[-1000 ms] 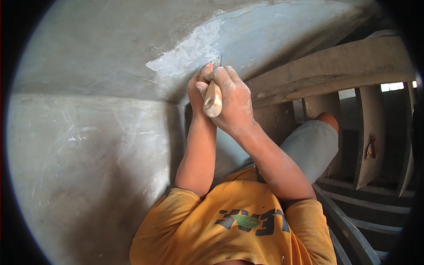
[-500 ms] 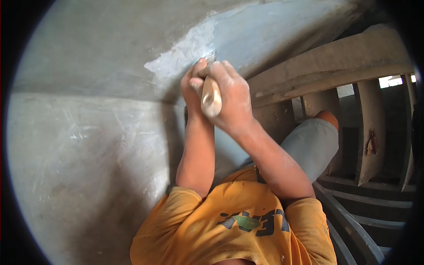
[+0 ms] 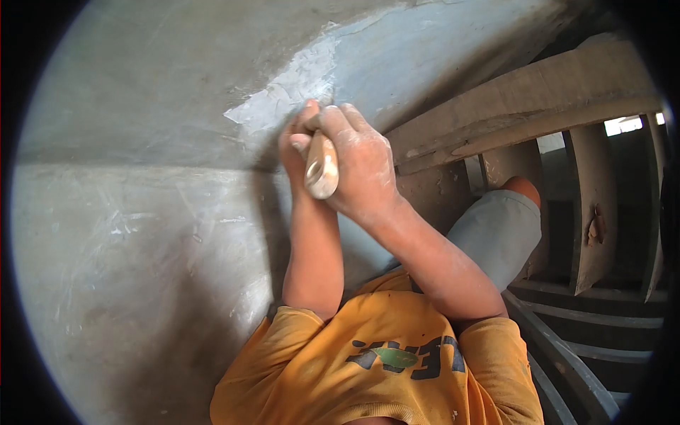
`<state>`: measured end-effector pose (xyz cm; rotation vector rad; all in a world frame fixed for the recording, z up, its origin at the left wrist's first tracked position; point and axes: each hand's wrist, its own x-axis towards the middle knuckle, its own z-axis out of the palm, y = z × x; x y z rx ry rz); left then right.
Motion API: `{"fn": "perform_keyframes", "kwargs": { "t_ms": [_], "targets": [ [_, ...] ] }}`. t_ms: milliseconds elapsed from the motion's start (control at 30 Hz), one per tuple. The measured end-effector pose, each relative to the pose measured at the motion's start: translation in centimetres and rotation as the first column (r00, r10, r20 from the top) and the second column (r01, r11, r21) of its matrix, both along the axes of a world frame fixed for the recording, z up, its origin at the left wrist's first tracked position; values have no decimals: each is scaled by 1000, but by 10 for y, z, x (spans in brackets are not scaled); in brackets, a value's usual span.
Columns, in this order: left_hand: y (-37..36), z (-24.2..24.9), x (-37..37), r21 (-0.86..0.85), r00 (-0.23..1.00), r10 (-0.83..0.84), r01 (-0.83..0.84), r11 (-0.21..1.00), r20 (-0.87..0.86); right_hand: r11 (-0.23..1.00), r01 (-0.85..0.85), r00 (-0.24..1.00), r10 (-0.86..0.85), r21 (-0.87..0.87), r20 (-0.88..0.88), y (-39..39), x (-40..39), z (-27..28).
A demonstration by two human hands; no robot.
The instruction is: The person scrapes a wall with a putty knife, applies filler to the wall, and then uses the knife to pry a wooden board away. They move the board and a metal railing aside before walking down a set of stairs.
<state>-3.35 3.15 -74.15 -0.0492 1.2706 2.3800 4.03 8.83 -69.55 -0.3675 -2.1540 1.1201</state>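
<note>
Against rough grey plaster wall (image 3: 163, 234): both hands' grip holding smooth rounded wooden handle (image 3: 322, 168).

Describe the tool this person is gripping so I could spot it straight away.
Start at the big grey plastered wall and follow it up to the pale, freshly scraped patch. Just below that patch both hands meet, the right hand and the left hand, wrapped around a tool handle. It is the only smooth, rounded, light wooden piece there, its blade hidden.
</note>
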Motion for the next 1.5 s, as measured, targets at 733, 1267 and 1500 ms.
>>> {"fn": "perform_keyframes", "kwargs": {
  "t_ms": [733,1267,1500],
  "targets": [
    [-3,-19,-9,-52,997,-71,69,996,-25,1000,-11,1000,10,25,13,-6,0,-12],
    [7,-48,-17,-98,991,-53,41,994,-126,999,32,1000,-31,20,-3,9,-7,-22],
    [-3,-13,-5,-45,994,-64,60,997,-85,1000,-25,999,24,-15,-42,0,0,-16]
  ]
}}
